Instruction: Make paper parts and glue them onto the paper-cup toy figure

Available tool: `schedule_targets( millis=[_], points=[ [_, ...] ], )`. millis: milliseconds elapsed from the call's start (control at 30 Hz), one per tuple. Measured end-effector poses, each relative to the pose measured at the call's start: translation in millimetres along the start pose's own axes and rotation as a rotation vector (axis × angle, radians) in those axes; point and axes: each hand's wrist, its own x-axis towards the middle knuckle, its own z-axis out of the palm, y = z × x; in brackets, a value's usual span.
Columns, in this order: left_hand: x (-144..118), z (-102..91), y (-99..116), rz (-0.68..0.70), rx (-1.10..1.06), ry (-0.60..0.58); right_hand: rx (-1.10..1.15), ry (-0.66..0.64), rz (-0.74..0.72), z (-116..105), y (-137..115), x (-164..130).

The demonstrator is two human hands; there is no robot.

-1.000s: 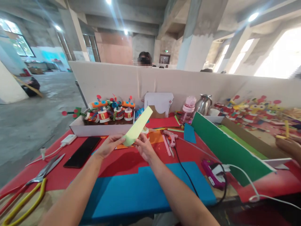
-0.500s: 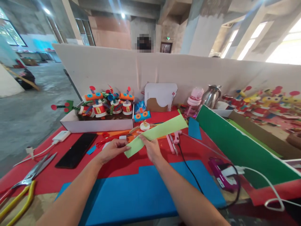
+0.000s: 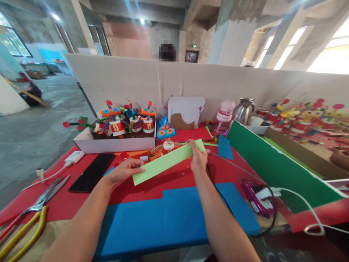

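Left hand (image 3: 123, 172) pinches the near-left end of the light green foam strip (image 3: 167, 161), thumb on top; right hand (image 3: 198, 159) grips the far-right end, fingers closed over its edge; strip is stretched between the two hands, held just above the red table cover (image 3: 174, 178), slanting up to the right. Half a second ago both hands sat close together at one end and the strip stuck out free to the right; now the right hand has slid out to the far end, so the strip is held flat at full length, likely being lined up or measured. Around: blue foam sheet (image 3: 174, 218) near the body; black phone (image 3: 92, 177) and scissors (image 3: 43, 198) left; box of foam toys (image 3: 117, 134) behind; glue gun (image 3: 255, 198) and green board (image 3: 275, 171) right.
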Motion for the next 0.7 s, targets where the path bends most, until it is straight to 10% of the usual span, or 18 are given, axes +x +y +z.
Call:
schedule_targets(
  millis=[200,467,700],
  points=[
    [-1,-4.1,1,-0.109,-0.145,-0.029,0.072,-0.087,0.045,-2,-6,-2],
    [4,6.8,6,-0.012,-0.14,0.031,-0.126,-0.537,0.199,11,9,-35],
    [7,-26.3,-7,0.137,0.508,0.694,-0.34,-0.838,0.366,11,-4,-41]
  ],
)
